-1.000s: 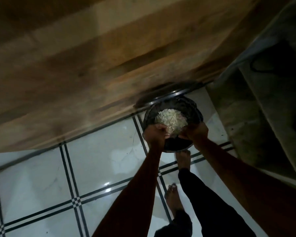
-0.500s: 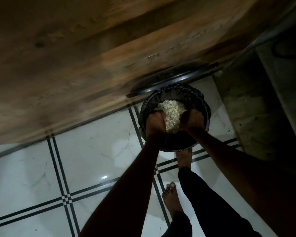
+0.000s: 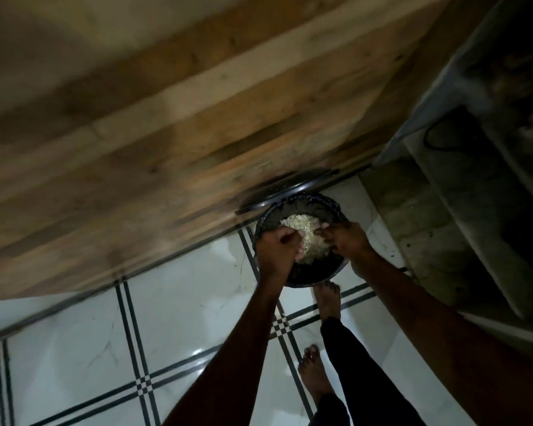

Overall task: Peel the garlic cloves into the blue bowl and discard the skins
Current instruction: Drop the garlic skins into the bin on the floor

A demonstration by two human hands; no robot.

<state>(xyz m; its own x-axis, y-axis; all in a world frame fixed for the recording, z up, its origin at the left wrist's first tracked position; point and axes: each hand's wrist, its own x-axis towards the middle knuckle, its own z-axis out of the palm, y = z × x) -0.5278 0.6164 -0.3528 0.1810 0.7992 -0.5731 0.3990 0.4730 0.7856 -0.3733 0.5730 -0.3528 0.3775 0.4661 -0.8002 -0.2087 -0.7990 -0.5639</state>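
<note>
A heap of pale garlic skins is over the open mouth of a round bin with a black liner. My left hand grips the heap from the left with curled fingers. My right hand holds it from the right, fingertips dug into the skins. Both hands are inside the bin's rim. I cannot tell whether the heap rests in the bin or hangs between my hands. No blue bowl and no cloves are in view.
The bin's dark lid stands raised against a wooden cabinet front. My bare foot is at the bin's base on white floor tiles. A rough concrete structure stands to the right.
My hands have carried the skins from above the bin's near edge to inside its rim. The heap now looks wider and lower between them.
</note>
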